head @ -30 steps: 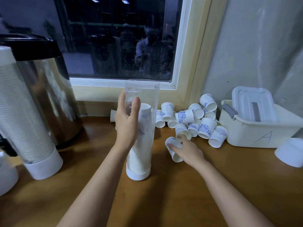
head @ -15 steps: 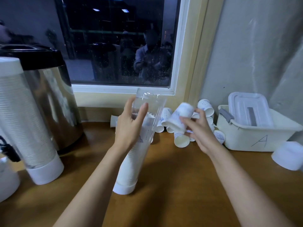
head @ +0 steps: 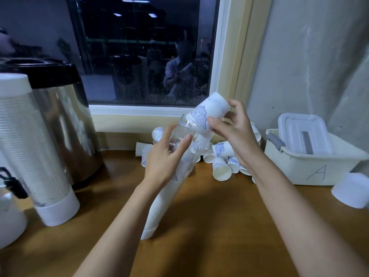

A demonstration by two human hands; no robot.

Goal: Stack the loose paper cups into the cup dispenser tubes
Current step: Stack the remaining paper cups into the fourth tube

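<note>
My left hand [head: 164, 159] grips a clear dispenser tube [head: 169, 194], tilted so its open mouth leans to the upper right; its white base rests on the wooden counter [head: 219, 226]. A stack of white cups fills its lower part. My right hand [head: 233, 130] holds a white paper cup with blue print [head: 211, 108], rim first, partly inside the tube's mouth. A pile of several loose cups [head: 221, 166] lies against the wall behind the tube.
At the left stand a second dispenser tube full of cups [head: 30, 146] and a steel urn with a black lid [head: 65, 116]. A cream bin marked A [head: 311, 168] with a lid inside sits at the right, a white cap [head: 351, 192] beside it.
My right hand picked a cup from the pile, lifted it and brought it into the tube's mouth. My left hand tilted the tube further toward the right.
</note>
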